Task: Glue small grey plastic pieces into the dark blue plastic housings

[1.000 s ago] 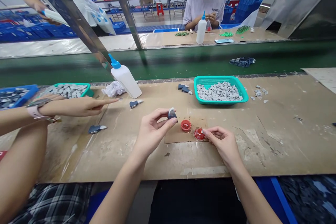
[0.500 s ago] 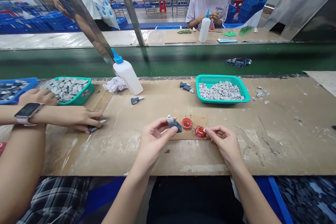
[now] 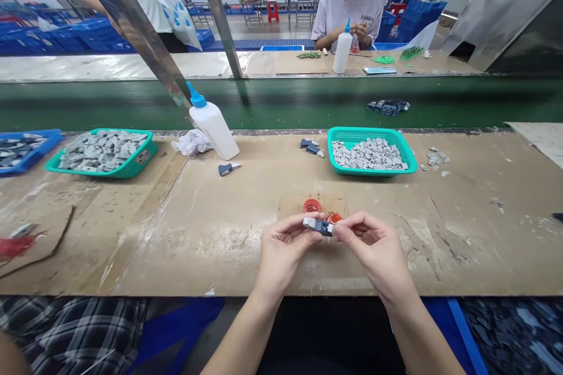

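Observation:
My left hand [image 3: 280, 255] pinches a small dark blue-grey plastic part [image 3: 324, 227] with a light grey tip at its left end. The fingers of my right hand [image 3: 376, 249] are closed on a small light grey plastic piece [image 3: 331, 229], which touches the part's right end; fingertips cover most of this piece. Just behind my hands, two shallow red caps with wet-looking insides sit on a cardboard patch: one red cap [image 3: 312, 205] shows well, while the nearer red cap [image 3: 334, 218] is partly hidden by my fingers.
A green basket [image 3: 373, 171] of light grey pieces stands ahead, with loose bits to its right. Leftward are a white squeeze bottle [image 3: 215, 132], another green basket [image 3: 127, 171] and a blue tray [image 3: 30, 163]. Past the table runs a green belt [image 3: 281, 99]; a person sits beyond it.
My hands have come together, the right one bringing the small piece from the red cap to the dark part, which has turned level. The neighbour's arms at left have left the table.

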`<state>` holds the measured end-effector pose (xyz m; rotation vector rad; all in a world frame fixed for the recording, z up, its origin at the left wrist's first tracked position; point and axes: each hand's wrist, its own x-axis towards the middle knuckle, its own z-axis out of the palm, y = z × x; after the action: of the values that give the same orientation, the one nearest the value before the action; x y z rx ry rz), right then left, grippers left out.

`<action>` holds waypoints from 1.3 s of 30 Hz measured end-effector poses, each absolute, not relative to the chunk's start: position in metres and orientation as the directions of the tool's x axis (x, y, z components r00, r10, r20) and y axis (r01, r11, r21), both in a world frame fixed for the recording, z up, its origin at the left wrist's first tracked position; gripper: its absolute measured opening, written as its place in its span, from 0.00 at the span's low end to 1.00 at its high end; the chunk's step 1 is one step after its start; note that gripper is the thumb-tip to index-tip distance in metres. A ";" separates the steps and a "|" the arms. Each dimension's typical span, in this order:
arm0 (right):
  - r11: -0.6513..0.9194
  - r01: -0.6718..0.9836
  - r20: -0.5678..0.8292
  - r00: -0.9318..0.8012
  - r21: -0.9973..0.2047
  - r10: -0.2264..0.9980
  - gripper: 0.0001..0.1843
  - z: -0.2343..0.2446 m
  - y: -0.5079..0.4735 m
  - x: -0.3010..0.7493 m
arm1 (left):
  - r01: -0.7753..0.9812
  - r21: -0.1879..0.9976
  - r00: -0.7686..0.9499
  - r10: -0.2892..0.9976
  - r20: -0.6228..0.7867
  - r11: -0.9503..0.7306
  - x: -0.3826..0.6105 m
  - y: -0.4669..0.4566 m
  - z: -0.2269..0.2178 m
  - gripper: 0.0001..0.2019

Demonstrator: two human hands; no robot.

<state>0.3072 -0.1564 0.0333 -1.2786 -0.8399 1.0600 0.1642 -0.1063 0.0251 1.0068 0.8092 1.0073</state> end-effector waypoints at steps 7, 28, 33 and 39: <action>-0.136 -0.122 -0.160 0.212 -0.983 0.964 0.11 0.030 -0.156 0.310 | -0.225 0.958 0.337 0.937 -0.096 0.179 0.162 -0.110 0.028 0.13; -0.223 -0.131 -0.226 0.008 -0.966 0.974 0.18 0.041 -0.141 0.312 | -0.227 0.934 0.466 0.873 -0.144 0.276 0.163 -0.104 0.022 0.22; -0.089 0.302 -0.085 0.028 -0.949 0.996 0.23 0.043 -0.094 0.350 | -0.256 0.919 0.344 0.917 -0.204 0.300 0.151 -0.089 0.018 0.30; -0.082 0.803 0.170 0.223 -0.590 0.960 0.11 0.028 0.000 0.445 | -0.256 0.952 0.111 0.983 -0.144 0.168 0.107 -0.062 0.012 0.28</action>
<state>0.4451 0.0000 0.0283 -1.9242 -1.6202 0.3514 0.1068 -0.0618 0.0120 0.9421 1.0186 1.1437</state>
